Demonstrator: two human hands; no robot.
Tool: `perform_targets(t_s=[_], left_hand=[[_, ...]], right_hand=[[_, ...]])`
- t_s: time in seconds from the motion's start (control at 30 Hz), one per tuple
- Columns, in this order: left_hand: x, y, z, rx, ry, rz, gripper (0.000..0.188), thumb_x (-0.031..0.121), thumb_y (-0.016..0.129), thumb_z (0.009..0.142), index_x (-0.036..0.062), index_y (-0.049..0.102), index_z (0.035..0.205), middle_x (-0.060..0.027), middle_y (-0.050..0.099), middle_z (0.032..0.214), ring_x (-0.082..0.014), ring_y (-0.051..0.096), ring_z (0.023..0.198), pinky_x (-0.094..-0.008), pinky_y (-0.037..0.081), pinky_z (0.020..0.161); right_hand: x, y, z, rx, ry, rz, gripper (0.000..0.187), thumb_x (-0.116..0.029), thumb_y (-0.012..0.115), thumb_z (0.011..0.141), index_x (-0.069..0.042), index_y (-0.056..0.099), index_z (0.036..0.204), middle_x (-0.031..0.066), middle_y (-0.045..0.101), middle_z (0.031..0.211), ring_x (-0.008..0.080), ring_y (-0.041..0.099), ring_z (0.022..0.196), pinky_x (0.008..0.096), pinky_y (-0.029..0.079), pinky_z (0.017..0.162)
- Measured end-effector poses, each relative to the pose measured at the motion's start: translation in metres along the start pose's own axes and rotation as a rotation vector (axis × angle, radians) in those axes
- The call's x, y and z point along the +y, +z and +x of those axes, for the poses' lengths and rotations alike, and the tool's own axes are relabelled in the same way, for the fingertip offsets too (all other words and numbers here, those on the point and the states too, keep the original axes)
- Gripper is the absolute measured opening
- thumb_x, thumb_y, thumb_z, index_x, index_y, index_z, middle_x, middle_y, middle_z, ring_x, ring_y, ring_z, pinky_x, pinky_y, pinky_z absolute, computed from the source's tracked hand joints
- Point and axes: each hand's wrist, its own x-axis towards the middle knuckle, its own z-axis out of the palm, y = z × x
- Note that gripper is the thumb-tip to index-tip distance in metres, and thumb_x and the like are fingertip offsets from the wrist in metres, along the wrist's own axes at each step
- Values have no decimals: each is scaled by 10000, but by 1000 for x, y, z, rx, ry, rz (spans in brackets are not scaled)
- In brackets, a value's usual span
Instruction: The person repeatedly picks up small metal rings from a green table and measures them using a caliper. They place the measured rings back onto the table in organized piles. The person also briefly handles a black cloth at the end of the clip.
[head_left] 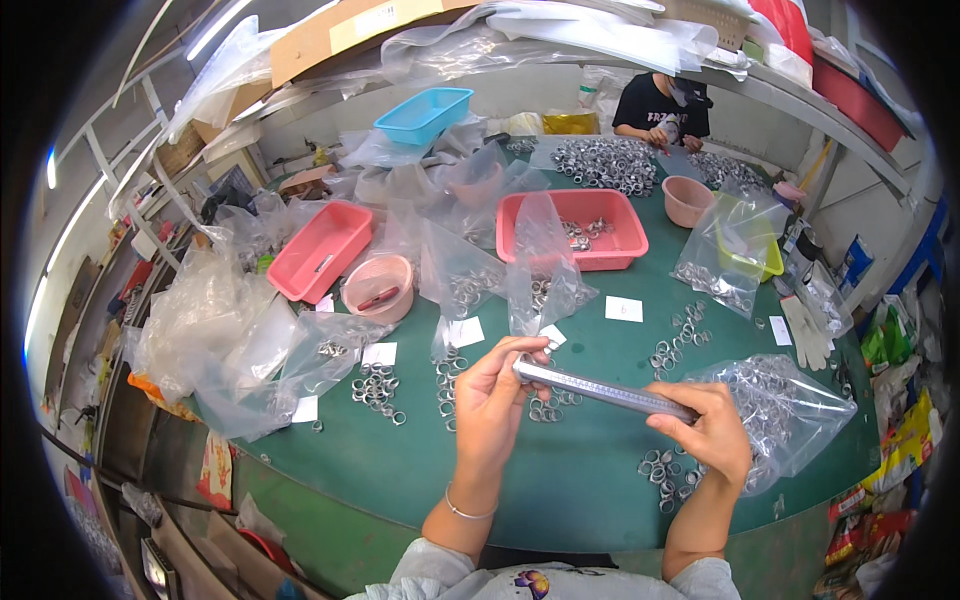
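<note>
Nearest me, a graduated metal rod (610, 387) spans above the table (400, 475). I see the right hand (706, 428) wrapped round its right end; the left hand (492, 385) half-curls at its left end, its hold unclear.

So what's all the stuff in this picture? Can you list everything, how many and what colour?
marked rod: one, silver-grey, at the hands
small rings: too many to count, silver, in piles and bags
table: one, green, beneath everything
rectangular pink trays: two, pink, left and middle
round tubs: at least two, pink, left of centre and far right
blue tray: one, blue, far left
basket: one, yellow-green, right
plastic bags: many, clear, all around
cards: several, white, on the table
co-worker: one, black shirt, far side
lights: several, white, left
bracelet: one, pale, left wrist
left hand: one, bare, at the rod's left end
right hand: one, bare, gripping its right end
</note>
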Motion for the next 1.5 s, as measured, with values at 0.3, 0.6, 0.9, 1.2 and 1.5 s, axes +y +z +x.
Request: perform_targets(t_s=[0.3,0.6,0.9,1.2,1.5], left_hand=[[6,24,-17,-76,-56,75,253,60,515,893,-53,560,1115,-104,526,1045,-97,491,747,-211,412,621],[-17,37,-11,-350,-210,110,427,237,755,702,-43,640,1003,-80,563,948,-165,527,868,-265,421,758],[-18,37,-11,-335,-86,171,373,-65,727,654,-34,633,1013,-95,579,949,-172,559,893,-277,458,787],[-22,32,-13,-412,-96,165,349,32,765,660,-41,648,981,-81,562,910,-161,553,818,-258,462,703],[-23,37,-15,-355,-59,146,341,113,750,702,-51,636,979,-102,564,930,-173,542,849,-267,464,712]], right_hand=[[-3,-8,-11,45,-31,29,332,-200,711,708,66,640,893,140,621,688,152,567,546,242,415,503],[-19,6,-15,129,-122,-123,347,-186,723,671,41,643,920,116,530,570,195,506,447,289,362,430],[-28,10,-18,223,-89,-200,328,-211,733,642,-29,664,906,85,517,563,206,493,440,295,357,420],[-38,13,-24,253,-64,-357,318,-288,722,644,-81,667,878,37,501,560,204,489,452,309,327,445],[-42,14,-26,225,-10,-353,319,-304,707,681,-97,656,919,17,510,576,191,499,473,306,314,477]])
